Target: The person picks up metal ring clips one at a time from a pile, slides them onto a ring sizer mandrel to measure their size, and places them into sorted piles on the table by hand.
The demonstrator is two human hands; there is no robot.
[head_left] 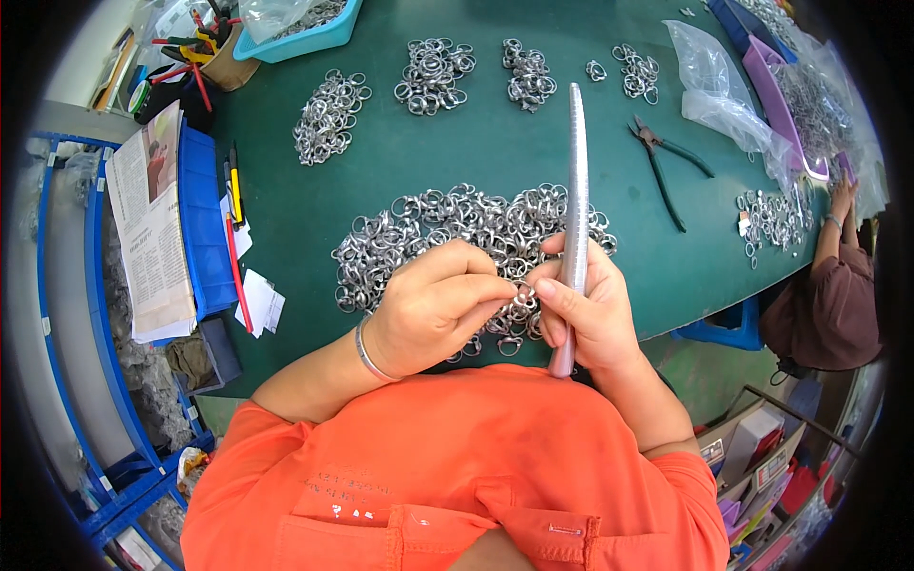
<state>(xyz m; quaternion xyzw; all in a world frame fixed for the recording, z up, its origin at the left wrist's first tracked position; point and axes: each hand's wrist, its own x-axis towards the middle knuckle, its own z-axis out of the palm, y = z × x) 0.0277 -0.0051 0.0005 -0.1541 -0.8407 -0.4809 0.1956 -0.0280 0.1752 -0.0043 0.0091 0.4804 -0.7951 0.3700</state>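
My right hand point(592, 303) is wrapped round a tapered silver ring mandrel point(576, 181), which stands nearly upright with its thin end away from me. My left hand point(436, 309), with a metal bangle on its wrist, is closed in a pinch on a small silver ring point(523, 293). That ring sits between the left fingertips and the right thumb, apart from the mandrel; the fingers partly hide it. Just beyond and under both hands spreads a large heap of silver rings point(419, 224) on the green table point(457, 152).
Smaller ring piles point(433, 76) lie at the back. Green-handled pliers point(657, 162) and a clear plastic bag point(714, 81) are at the right. A blue bin point(202, 214) with newspaper stands at the left. Another person's arm point(833, 224) reaches in at the far right.
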